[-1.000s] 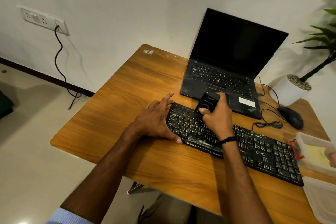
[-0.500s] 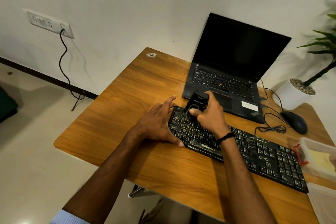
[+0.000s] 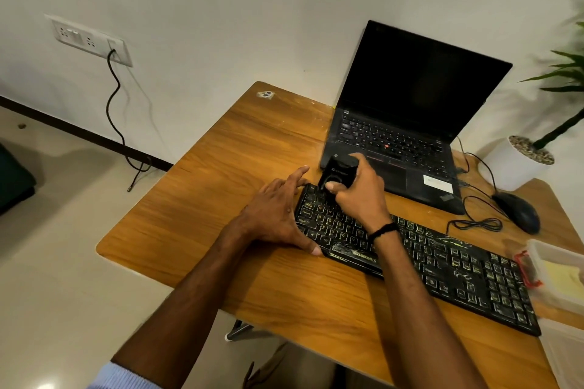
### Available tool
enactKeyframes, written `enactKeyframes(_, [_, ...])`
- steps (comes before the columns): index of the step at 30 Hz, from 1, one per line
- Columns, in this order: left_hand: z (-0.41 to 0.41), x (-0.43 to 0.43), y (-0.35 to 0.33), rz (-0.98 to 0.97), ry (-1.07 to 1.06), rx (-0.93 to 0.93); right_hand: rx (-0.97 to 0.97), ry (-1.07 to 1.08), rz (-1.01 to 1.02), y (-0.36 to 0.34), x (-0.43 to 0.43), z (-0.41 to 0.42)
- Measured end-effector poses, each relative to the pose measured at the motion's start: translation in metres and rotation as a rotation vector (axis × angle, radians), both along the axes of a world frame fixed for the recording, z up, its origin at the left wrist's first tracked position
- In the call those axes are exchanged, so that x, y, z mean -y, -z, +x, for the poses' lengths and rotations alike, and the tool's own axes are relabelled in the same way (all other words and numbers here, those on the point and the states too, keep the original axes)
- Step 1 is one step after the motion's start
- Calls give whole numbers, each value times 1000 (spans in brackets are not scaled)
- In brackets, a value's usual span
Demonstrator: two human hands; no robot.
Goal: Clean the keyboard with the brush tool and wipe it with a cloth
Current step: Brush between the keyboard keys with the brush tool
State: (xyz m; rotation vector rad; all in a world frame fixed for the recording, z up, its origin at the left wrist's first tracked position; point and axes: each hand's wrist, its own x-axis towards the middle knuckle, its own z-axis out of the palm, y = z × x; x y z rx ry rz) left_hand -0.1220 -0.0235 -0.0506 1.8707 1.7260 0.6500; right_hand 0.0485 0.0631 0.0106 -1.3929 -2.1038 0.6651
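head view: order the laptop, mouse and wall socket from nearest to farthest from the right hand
1. laptop, just behind the right hand
2. mouse, off to the right
3. wall socket, far off to the left

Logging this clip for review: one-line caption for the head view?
Right hand holds a black brush tool on the left end of the keyboard; left hand rests on its edge.

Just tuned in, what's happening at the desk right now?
A person is cleaning the black keyboard. Their right hand grips the black brush tool, set on the keys at the far left corner. The left hand rests on the keyboard's left end, apparently steadying it. Wiping is not yet begun. An open laptop sits behind.
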Motion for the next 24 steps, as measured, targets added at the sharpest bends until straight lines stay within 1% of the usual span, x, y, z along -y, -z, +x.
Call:
enactKeyframes(2, [0,0,1,-1,1,1,-17,49,21,-1,-1,1])
enactKeyframes(5, [0,0,1,-2,5,1,0,-37,-32,-2,0,0])
enactKeyframes(8, [0,0,0,-2,6,-4,-34,19,-15,-4,0,0])
enactKeyframes(9, [1,0,0,-1,6,-3,-32,4,-26,-4,0,-1])
enactKeyframes(12, [0,0,-1,-4,1,-5,11,-127,-85,-3,4,-9])
enactKeyframes(16, [0,0,1,1,-2,3,8,22,35,0,5,-16])
enactKeyframes(19, [-1,0,0,1,5,-9,15,-61,-8,-1,1,-13])
enactKeyframes(22, [1,1,-1,7,4,-3,8,-53,6,-4,-3,-10])
enactKeyframes(24, [2,1,-1,14,-2,-1,15,-109,-33,-5,-3,-12])
